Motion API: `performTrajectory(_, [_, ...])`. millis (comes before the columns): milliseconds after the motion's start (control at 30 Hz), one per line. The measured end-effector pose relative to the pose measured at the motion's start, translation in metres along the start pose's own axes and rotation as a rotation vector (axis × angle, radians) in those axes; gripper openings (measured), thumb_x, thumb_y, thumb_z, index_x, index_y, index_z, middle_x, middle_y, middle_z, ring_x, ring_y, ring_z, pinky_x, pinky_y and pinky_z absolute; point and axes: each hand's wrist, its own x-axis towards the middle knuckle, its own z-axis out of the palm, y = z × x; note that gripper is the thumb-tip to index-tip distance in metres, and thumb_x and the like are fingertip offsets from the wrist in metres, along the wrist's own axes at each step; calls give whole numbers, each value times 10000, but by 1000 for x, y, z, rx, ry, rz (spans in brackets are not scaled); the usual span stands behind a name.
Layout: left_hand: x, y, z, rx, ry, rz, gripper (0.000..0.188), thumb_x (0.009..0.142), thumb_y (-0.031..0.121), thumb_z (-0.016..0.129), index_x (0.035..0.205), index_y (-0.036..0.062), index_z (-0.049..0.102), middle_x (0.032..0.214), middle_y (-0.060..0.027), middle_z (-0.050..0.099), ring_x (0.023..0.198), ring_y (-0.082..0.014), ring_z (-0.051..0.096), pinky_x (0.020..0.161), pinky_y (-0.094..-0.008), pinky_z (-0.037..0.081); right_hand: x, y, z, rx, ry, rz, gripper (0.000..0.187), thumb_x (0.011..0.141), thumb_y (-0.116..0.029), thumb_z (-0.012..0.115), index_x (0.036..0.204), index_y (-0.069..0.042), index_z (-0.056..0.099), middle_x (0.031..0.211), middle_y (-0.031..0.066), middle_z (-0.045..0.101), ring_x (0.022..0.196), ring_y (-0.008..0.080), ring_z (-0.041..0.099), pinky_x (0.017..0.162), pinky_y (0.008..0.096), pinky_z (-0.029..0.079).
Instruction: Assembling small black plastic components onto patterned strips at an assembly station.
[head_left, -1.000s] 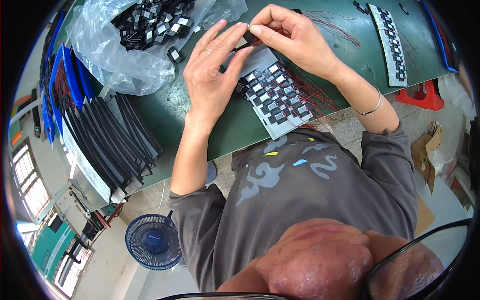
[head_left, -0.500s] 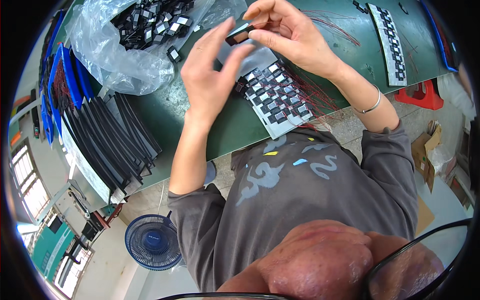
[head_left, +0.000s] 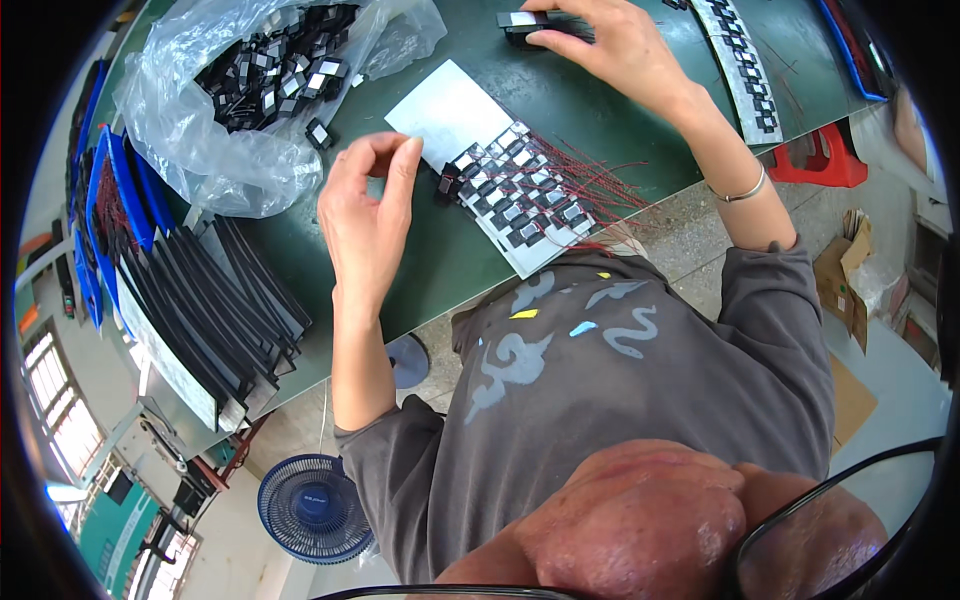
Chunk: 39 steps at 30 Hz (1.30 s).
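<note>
Board and hands: the grey board (head_left: 450, 112) lies flat on the green table (head_left: 440, 272) between your two hands, just right of your left hand (head_left: 362, 215) and below-left of your right hand (head_left: 632, 52). The small black block (head_left: 521, 18) with a white patch is at your right fingertips, beyond the board's far end and well apart from your left hand.

Orientation: the board's long axis slants from upper left to lower right, its bare end pointing away from you, the end with rows of black parts (head_left: 512, 213) toward your body. Red and dark wires (head_left: 600, 185) fan out from those rows to the right. The block's long axis runs roughly sideways, white patch up; more dark material sits under it, too bunched to separate.

Pose: your right arm reaches up and inward, thumb and fingers spread narrowly about the block and dark material; how firm the grip is, cannot tell. Your left forearm stands nearly straight up the view, hand half curled, thumb and index tips close together; cannot tell whether they meet or pinch anything.
</note>
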Motion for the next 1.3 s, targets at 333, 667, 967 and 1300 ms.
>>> performTrajectory(333, [-20,9,0,128,-80,-47,244,828,236,762,913,22,681,869,-85,670,779,-212,617,696,-331,493,2,26,7,-57,-61,70,344,858,-210,697,1136,-27,612,1006,173,644,972,348,614,864,414,491])
performTrajectory(667, [-11,4,1,41,-185,-236,224,834,179,757,845,0,623,721,-60,593,615,-131,515,587,-283,444,15,45,14,-267,-169,-25,453,851,-285,709,1190,-14,578,1138,180,594,1086,353,551,942,406,447])
performTrajectory(967, [33,10,7,-448,-217,-113,178,993,122,519,1089,-2,601,793,-21,653,650,-51,487,600,-215,426,28,-26,35,166,-320,258,335,978,-317,537,992,-2,651,817,94,579,773,190,539,696,319,440])
performTrajectory(1300, [28,6,17,-470,-415,-220,266,1017,149,448,1149,4,627,734,16,544,670,-53,454,619,-215,382,25,-5,51,342,-255,-129,146,933,-135,580,891,-4,534,869,152,521,843,315,547,737,382,431])
